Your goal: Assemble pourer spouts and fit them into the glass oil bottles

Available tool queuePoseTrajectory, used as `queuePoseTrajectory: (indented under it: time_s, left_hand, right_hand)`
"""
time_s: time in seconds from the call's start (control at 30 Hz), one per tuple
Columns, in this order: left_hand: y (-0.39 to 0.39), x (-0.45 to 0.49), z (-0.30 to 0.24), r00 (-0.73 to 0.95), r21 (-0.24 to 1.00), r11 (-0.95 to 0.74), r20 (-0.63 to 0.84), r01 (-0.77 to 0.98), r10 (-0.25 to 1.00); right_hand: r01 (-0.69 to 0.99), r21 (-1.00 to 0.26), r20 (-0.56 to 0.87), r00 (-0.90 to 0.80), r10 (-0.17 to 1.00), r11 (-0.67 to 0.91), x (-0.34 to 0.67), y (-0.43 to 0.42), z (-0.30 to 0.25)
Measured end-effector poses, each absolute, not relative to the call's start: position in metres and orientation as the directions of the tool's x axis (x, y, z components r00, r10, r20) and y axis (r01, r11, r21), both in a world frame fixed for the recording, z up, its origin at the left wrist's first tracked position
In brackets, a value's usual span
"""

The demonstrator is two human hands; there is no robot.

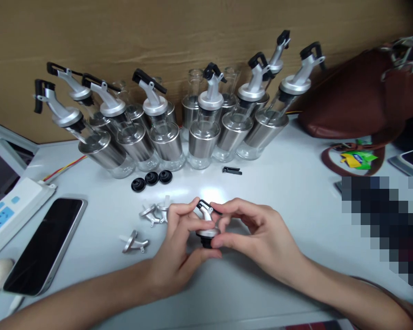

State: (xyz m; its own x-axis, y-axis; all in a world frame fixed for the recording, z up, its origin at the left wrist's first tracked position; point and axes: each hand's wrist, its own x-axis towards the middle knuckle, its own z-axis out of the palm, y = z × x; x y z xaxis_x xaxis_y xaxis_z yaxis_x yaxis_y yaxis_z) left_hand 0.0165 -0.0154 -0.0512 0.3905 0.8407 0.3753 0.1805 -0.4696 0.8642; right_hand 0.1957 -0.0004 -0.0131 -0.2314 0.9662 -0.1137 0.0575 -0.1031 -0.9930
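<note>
Bare forearms (120,286) reach in from the lower edge over a pale table (296,192), their two hands together around one pourer spout (206,233) at the centre, held above the tabletop. Fingers of the left hand (174,243) are curled on it: index fingertip at the black lever's top, another finger across the silver neck, thumb under the black base. The right hand (258,229) pinches from the other side, thumb against the base, index finger by the lever's lower end; its remaining fingers fold inward.

Just left of the hands lie three loose silver spouts (135,243), one nearer and two farther back. A smartphone (46,247) rests well to their left, beside a white power strip (7,215). Beyond the spouts sit three black stoppers (152,178) in a row; a loose black lever (232,171) lies to their right. Farther back, six glass bottles (167,142) with metal bands and fitted pourers stand in front of others, before brown cardboard (179,32). At the right lies a brown bag (351,96).
</note>
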Motion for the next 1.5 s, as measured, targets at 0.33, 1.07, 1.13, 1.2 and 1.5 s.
queuePoseTrajectory:
  time_s: [0.33,1.07,1.13,1.2,1.5]
  left_hand:
    - [-0.0155,0.0160,-0.0514,0.392,0.857,-0.463,0.356,0.224,0.848]
    - [-0.0151,0.0147,-0.0499,0.346,0.902,-0.389,0.310,0.188,0.886]
    - [-0.0152,0.0145,-0.0509,0.348,0.904,-0.390,0.314,0.175,0.883]
    - [-0.0151,0.0144,-0.0520,0.344,0.910,-0.382,0.311,0.163,0.886]
    - [-0.0130,0.0154,-0.0509,0.347,0.930,-0.350,0.293,0.114,0.891]
  right_hand:
    - [0.094,-0.980,-0.192,-0.234,0.953,-0.175,0.1967,0.0017,-0.0085]
    - [0.087,-0.993,-0.094,-0.258,0.962,-0.074,0.2002,0.0043,-0.0112]
    - [0.063,-0.994,-0.102,-0.252,0.962,-0.088,0.1993,0.0040,-0.0117]
    - [0.034,-0.995,-0.099,-0.252,0.963,-0.093,0.1987,0.0036,-0.0118]
    - [0.073,-0.997,-0.007,-0.244,0.970,0.011,0.2012,0.0016,-0.0133]
